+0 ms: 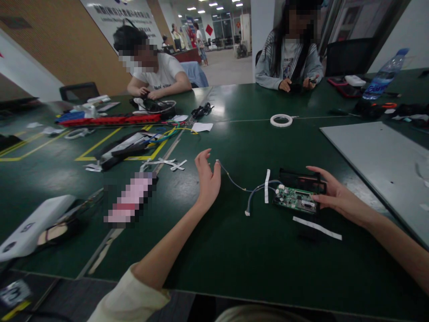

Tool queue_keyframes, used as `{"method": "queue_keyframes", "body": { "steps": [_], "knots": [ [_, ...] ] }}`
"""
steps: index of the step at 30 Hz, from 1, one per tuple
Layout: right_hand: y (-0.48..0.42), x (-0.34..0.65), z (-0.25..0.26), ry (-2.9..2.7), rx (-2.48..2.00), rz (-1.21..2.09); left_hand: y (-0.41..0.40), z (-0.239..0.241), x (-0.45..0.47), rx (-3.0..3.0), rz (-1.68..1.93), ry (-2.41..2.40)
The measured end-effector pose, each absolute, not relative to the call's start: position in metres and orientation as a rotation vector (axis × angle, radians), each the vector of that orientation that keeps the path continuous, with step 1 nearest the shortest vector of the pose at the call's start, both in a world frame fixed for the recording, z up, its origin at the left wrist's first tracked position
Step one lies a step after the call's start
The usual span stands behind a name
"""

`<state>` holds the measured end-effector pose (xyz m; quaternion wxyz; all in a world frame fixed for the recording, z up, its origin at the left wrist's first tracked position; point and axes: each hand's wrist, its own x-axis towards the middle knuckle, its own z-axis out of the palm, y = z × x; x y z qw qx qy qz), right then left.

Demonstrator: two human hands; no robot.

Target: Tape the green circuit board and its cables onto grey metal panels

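Note:
My right hand point(335, 197) grips a green circuit board point(296, 199) together with a black plastic frame point(298, 176) behind it, thumb on the board's right end. Thin grey cables point(256, 192) run from the board's left side. One ends in a small white connector point(247, 213) near the table's middle. Another cable point(234, 182) reaches left to the thumb tip of my left hand point(208, 181). That hand is raised, with its thumb and curled fingers apart. Whether the thumb touches this cable's end, I cannot tell. White tape strips point(317, 228) lie by the board.
A blurred pink-screened device point(132, 199) and a white device point(36, 226) lie left. Beyond are a black cable bundle point(130, 147), red strips point(110, 120) and a tape roll point(281, 120). A grey panel point(378, 156) lies right, near a bottle point(385, 76). Two people sit opposite.

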<state>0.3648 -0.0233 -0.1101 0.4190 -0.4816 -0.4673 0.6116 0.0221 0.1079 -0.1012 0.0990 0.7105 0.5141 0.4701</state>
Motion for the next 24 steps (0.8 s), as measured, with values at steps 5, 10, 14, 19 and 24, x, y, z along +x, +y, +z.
{"method": "queue_keyframes", "body": {
  "steps": [5, 10, 14, 19, 24],
  "knots": [
    [-0.026, 0.363, -0.107, -1.122, -1.148, 1.533, 0.087, -0.083, 0.035, 2.291, 1.355, 1.419],
    [-0.032, 0.36, -0.097, -1.07, -1.073, 1.458, 0.075, -0.083, 0.045, 2.338, 1.307, 1.331],
    [-0.034, 0.355, -0.094, -1.05, -1.048, 1.486, 0.077, -0.08, 0.04, 2.213, 1.405, 1.416],
    [-0.035, 0.345, -0.1, -1.077, -1.015, 1.608, 0.083, -0.07, 0.033, 2.356, 1.42, 1.446],
    [-0.036, 0.339, -0.103, -1.091, -0.991, 1.642, 0.081, -0.074, 0.041, 1.978, 0.885, 1.136]
  ]
}}
